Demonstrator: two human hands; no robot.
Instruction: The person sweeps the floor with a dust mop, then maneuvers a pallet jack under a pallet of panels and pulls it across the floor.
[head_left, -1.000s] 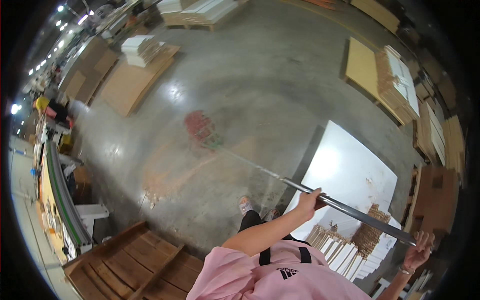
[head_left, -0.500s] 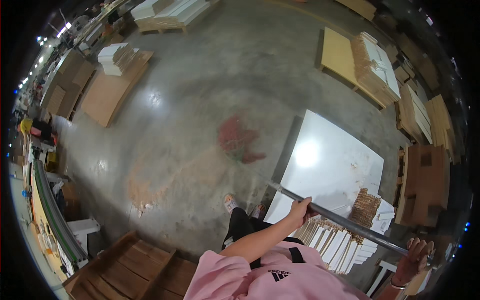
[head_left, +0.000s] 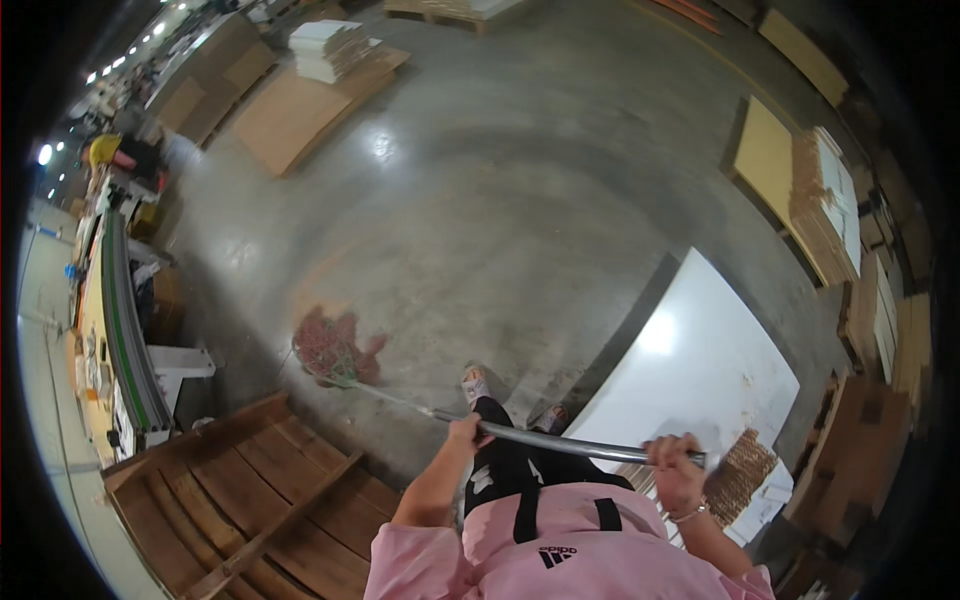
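Note:
A mop (head_left: 560, 441) with a long metal handle slants across in front of my body. Its reddish, stringy head (head_left: 338, 348) lies on the concrete floor at the left, beside a patch of tan dust. My left hand (head_left: 467, 432) is wrapped round the handle about midway along. Near the handle's upper end my right hand (head_left: 676, 462) grips it, with a bracelet on that wrist. My feet stand just beyond the handle on the floor.
A brown wooden pallet (head_left: 215, 505) lies near left, below a conveyor-like bench (head_left: 125, 320). At right is a large white board (head_left: 690, 360) with stacked strips on it. Stacked panels (head_left: 825, 190) stand farther right, others (head_left: 325, 55) at the back. A person in yellow (head_left: 105, 150) works far left.
The mop head has swept left and nearer, toward the pallet. Both hands have moved left with the handle, the right one in closer to my body. My view has turned too.

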